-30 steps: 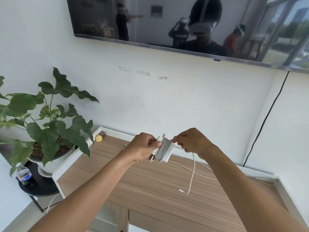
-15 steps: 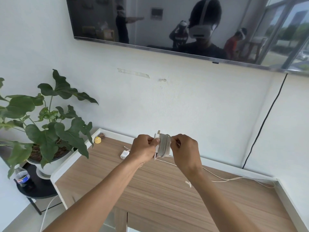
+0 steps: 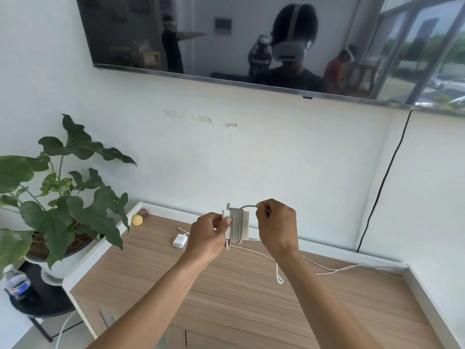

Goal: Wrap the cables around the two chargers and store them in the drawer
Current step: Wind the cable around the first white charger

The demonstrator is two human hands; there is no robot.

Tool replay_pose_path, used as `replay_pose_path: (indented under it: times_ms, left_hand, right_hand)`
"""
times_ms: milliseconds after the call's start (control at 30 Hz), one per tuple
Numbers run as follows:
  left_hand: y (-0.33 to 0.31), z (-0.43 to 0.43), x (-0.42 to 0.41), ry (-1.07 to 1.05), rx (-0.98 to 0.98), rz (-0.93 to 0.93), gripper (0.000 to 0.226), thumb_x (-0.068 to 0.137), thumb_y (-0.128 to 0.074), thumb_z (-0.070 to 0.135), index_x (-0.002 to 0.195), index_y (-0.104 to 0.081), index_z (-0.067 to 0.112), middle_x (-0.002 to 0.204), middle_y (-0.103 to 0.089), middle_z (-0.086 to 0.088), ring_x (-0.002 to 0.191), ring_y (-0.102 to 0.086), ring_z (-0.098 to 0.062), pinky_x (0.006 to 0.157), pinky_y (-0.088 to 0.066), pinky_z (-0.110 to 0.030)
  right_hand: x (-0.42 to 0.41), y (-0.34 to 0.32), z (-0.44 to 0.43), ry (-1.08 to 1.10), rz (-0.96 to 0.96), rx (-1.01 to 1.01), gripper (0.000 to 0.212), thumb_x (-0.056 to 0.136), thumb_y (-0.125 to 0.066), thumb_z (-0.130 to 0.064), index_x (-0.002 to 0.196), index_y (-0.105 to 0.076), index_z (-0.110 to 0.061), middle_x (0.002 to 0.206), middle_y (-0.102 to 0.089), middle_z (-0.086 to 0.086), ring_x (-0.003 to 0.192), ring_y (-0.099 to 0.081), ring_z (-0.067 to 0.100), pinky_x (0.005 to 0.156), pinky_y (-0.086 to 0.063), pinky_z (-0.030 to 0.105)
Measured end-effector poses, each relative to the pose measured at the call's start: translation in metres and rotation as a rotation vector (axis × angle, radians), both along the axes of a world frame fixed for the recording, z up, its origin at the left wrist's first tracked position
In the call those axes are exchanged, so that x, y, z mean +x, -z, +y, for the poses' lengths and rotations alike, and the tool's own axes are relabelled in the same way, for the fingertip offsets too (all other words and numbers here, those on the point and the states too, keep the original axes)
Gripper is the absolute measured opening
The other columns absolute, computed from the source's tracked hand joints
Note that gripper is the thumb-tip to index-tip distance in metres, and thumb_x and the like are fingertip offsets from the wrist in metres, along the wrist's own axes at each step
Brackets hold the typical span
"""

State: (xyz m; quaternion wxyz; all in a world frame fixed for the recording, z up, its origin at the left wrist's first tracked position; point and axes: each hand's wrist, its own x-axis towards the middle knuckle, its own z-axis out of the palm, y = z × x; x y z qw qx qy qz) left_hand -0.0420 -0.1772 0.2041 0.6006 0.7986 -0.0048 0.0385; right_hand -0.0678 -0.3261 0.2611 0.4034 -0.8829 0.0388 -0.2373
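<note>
I hold a large white charger above the wooden cabinet top. Many turns of grey cable are wound around its middle. My left hand grips the charger's left end, thumb on its face. My right hand pinches the cable's free end just above the charger's right corner. A second, small white charger lies on the cabinet top to the left, and its thin white cable trails loose to the right.
A potted plant stands left of the cabinet, with a plastic bottle on a black stand below it. A small yellow object sits in the cabinet's back left corner. A black cord hangs down the wall at right.
The loose grey cable that hung from the charger is now wound onto it. My right hand went around the charger and now holds the short end above it.
</note>
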Motion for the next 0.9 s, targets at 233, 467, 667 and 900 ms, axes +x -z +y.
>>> replay_pose_path:
  times_ms: [233,467,667,900]
  left_hand:
    - [0.008,-0.005,-0.009,0.016,-0.013,-0.03,0.042,0.076,-0.055,0.055,0.093,-0.069,0.02,0.084,-0.074,-0.002,0.073,-0.071,-0.027,0.072,-0.058,-0.052]
    - [0.01,-0.005,-0.009,-0.023,0.006,0.014,0.021,0.09,-0.06,0.037,0.091,-0.067,0.016,0.085,-0.073,-0.003,0.076,-0.071,-0.025,0.073,-0.058,-0.051]
    - [-0.007,-0.002,-0.003,-0.05,-0.238,0.164,0.027,0.096,-0.056,0.026,0.086,-0.066,0.003,0.085,-0.073,-0.021,0.067,-0.071,-0.036,0.07,-0.06,-0.052]
    - [-0.024,0.0,-0.007,-0.041,-0.415,0.249,0.029,0.099,-0.051,0.017,0.09,-0.063,-0.008,0.075,-0.068,-0.02,0.046,-0.064,-0.02,0.044,-0.053,-0.025]
  right_hand:
    - [0.013,-0.008,-0.002,0.017,0.038,0.011,0.038,0.086,-0.046,-0.004,0.053,-0.041,-0.019,0.047,-0.039,-0.005,0.047,-0.032,0.015,0.048,-0.029,0.028]
    - [0.009,-0.005,0.007,-0.038,0.089,-0.093,0.024,0.089,-0.045,-0.011,0.069,-0.058,-0.011,0.06,-0.055,0.0,0.057,-0.047,0.021,0.052,-0.035,0.028]
    - [-0.01,0.01,0.023,-0.116,-0.034,-0.1,0.024,0.088,-0.047,-0.005,0.064,-0.051,-0.006,0.056,-0.049,0.001,0.053,-0.036,0.017,0.052,-0.037,0.035]
    - [-0.008,0.017,0.018,-0.163,-0.122,-0.113,0.022,0.09,-0.051,-0.006,0.069,-0.056,-0.007,0.061,-0.055,0.005,0.057,-0.045,0.02,0.053,-0.036,0.029]
